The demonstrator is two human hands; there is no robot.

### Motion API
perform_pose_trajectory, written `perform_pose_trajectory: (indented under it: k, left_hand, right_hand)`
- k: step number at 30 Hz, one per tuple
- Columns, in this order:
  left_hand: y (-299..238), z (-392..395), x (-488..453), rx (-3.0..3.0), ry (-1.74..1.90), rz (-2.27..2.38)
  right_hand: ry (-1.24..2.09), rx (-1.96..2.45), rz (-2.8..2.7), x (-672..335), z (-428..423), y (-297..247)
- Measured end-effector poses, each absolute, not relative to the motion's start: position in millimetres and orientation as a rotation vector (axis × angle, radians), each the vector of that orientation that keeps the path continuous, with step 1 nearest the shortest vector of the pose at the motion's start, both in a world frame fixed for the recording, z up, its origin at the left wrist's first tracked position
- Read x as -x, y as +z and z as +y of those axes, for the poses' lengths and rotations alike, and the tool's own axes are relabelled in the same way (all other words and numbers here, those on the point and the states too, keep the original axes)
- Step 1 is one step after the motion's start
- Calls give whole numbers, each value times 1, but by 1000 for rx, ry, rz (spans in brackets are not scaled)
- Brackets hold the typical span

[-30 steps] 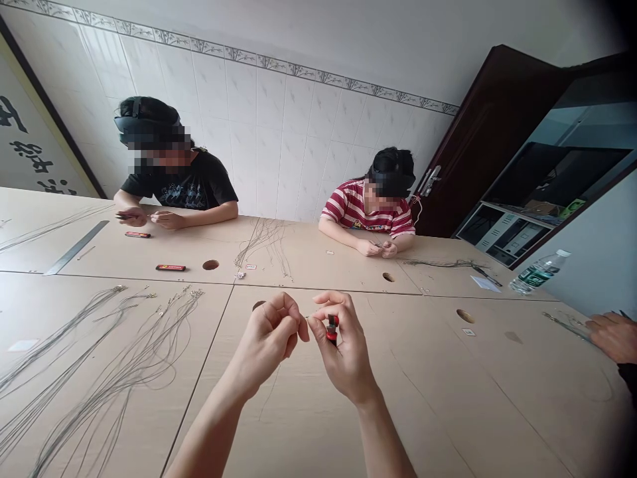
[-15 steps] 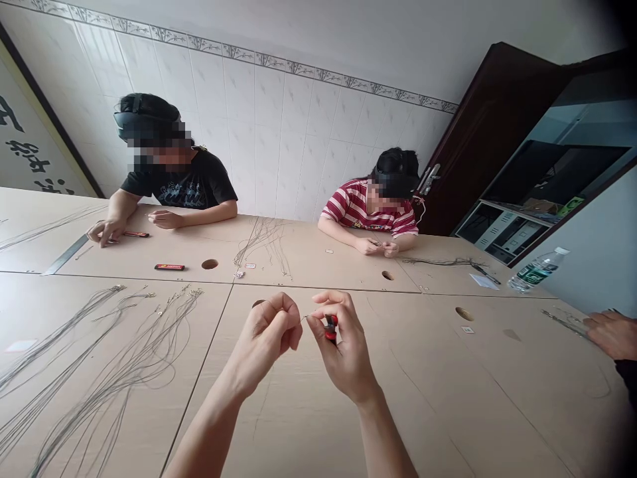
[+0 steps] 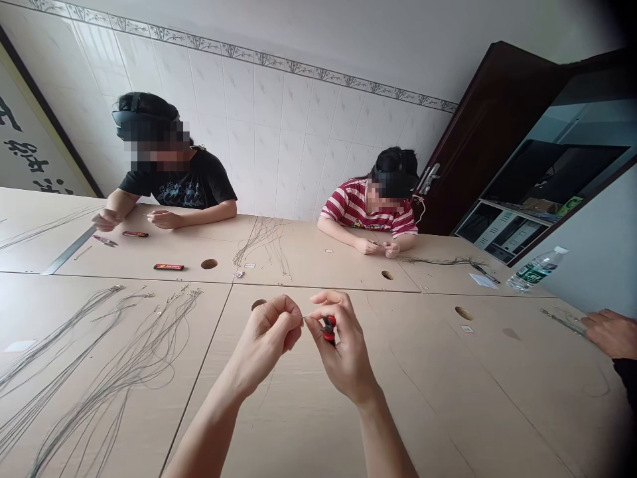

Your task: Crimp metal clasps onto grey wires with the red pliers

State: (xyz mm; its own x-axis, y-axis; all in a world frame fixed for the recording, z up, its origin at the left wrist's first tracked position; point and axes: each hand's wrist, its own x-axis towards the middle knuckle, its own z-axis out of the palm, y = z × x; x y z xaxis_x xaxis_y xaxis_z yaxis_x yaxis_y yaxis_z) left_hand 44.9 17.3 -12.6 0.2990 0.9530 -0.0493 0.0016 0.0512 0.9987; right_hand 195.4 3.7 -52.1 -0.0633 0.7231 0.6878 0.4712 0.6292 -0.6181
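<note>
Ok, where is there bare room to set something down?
Widest: tabletop right of the right hand, this side of the small white card; faint lines cross it. Smaller: between left forearm and wire bundles, crossed by a seam. Crowded: those bundles, and far right near a co-worker's hand.

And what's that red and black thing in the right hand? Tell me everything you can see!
The red and black tool may be pliers, mostly hidden. A dark part shows with red patches above and below, perhaps plastic. The right hand holds it roughly upright between thumb and fingers, above the table. Whether it's open or shut can't be told.
</note>
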Motion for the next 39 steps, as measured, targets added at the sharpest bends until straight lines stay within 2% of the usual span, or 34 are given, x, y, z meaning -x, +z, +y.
perform_pose_trajectory:
  k: [16,25,29,33,36,39]
  left_hand:
    - [-12,16,-44,-1381,930,1038]
    - [-16,19,-45,-1379,997,1054]
    - [-18,21,-44,-1354,1002,1081]
    - [-23,27,-42,-1343,1030,1116]
    - [-24,31,-42,-1348,1067,1143]
    - [-22,31,-43,-1350,1075,1160]
  right_hand:
    - [335,1032,-1752,-199,4,-54]
    - [487,983,-1674,-196,4,-50]
    - [764,946,-1417,-196,11,-58]
    - [1380,764,-743,-204,24,-80]
    - [1808,707,-453,-210,24,-98]
    - [1874,778,-468,-212,15,-114]
